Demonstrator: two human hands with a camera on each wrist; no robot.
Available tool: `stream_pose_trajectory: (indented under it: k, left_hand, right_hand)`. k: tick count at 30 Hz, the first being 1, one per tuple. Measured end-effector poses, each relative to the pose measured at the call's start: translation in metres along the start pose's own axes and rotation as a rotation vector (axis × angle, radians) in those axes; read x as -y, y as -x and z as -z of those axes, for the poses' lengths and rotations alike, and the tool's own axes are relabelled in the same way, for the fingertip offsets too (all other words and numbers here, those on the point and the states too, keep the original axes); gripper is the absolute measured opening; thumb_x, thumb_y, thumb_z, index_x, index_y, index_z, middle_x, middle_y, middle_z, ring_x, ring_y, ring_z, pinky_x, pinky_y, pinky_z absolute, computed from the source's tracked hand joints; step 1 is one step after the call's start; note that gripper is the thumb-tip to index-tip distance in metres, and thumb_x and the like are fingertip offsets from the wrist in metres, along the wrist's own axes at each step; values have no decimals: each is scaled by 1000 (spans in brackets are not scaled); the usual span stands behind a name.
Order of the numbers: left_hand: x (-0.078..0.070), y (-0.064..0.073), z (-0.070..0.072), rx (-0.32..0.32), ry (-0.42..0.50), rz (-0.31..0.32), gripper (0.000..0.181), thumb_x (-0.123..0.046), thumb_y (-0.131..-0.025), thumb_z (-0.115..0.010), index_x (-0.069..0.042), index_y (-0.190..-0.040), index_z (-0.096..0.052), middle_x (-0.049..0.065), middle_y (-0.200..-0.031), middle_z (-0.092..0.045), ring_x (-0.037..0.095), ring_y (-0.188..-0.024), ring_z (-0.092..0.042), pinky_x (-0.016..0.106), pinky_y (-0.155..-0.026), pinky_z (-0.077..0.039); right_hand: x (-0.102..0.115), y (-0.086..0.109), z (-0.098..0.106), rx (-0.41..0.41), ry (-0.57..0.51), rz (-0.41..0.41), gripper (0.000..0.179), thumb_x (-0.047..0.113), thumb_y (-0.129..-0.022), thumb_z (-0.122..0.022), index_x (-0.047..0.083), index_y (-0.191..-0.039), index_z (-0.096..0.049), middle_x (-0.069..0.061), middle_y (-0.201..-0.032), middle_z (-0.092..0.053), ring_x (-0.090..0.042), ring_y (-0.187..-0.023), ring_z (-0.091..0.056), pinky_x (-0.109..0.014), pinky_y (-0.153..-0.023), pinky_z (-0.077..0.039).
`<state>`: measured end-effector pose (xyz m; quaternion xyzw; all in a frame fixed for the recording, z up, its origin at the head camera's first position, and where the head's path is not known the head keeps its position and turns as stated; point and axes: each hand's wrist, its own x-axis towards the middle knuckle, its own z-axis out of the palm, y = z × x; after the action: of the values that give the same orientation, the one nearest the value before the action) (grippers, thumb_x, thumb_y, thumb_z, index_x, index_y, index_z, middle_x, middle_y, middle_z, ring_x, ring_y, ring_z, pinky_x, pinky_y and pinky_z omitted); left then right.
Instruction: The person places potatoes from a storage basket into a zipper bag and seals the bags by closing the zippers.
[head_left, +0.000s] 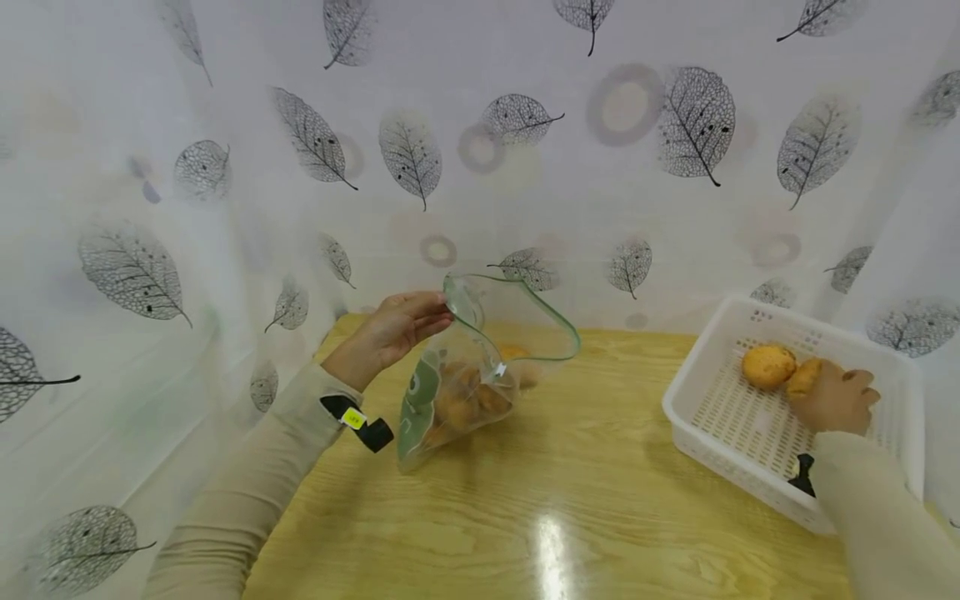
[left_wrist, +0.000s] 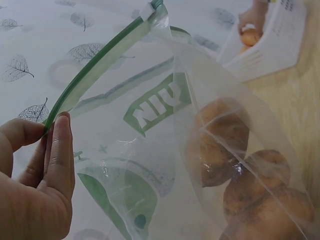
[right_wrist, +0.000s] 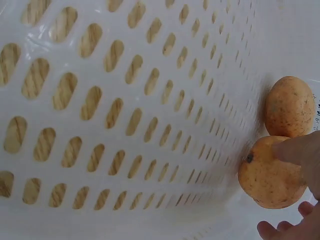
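A clear zip bag (head_left: 540, 333) with a green zip edge and green print stands tilted on the table, several brown potatoes (left_wrist: 225, 142) inside it. My left hand (head_left: 401, 329) pinches the bag's green rim between thumb and fingers, and the bag's mouth gapes toward the right. Inside a white basket (head_left: 705, 450) at the right, my right hand (head_left: 832, 400) is at a potato (right_wrist: 270, 172). Its thumb lies against the potato's skin; the other fingertips are spread just off its side. A second potato (head_left: 768, 367) lies right beside that one.
The basket has slotted walls and floor and sits at the right end of the wooden table (head_left: 600, 483). A whitish curtain (head_left: 480, 217) printed with leaves hangs behind the table and along its left side.
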<state>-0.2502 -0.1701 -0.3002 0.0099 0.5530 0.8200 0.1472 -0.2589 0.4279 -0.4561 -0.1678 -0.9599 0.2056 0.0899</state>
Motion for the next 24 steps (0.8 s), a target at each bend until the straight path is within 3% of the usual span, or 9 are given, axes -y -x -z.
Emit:
stream_pose_trajectory:
  k: [2,7,12,18,24]
  left_hand:
    - [1,0,-1,2,1,1,28,-2,-99,-49,-7,-83,-71,5,-81,-69,14,-75,-69,20,-74,-60]
    - [2,1,-1,15,-2,-4,28,-1,-99,-49,-7,-83,-71,5,-80,-69,14,-75,-69,19,-74,-60]
    - [2,1,-2,1,-25,-3,27,-3,-99,-50,-8,-83,-71,4,-81,-68,13,-75,-68,19,-75,-60]
    - [3,1,-1,-7,-33,6,27,-4,-99,-50,-9,-83,-71,4,-82,-68,13,-76,-68,19,-76,-59]
    - [2,1,0,-5,-33,3,27,-4,-99,-50,-9,-83,-71,4,-83,-68,13,-77,-68,19,-75,-60]
  right_hand:
    - [1,3,-1,-1,4,-1,56,18,-90,-50,-19,-126,-29,-51,-128,-14,-68,-111,-22,-73,-70,-37]
    - [2,5,-4,6,23,36,63,14,-90,-51,-23,-131,-21,-49,-126,-19,-69,-106,-29,-75,-82,-35]
    - [1,3,-5,15,-4,4,69,14,-90,-50,-19,-138,-13,-50,-130,-14,-71,-104,-30,-76,-77,-37]
    - [2,1,-5,-2,-45,-7,67,13,-89,-49,-23,-134,-15,-51,-131,-8,-73,-102,-30,-76,-76,-37]
    - [-6,-6,-6,25,8,15,72,16,-88,-53,-25,-133,-14,-53,-126,-16,-68,-101,-29,-75,-81,-35]
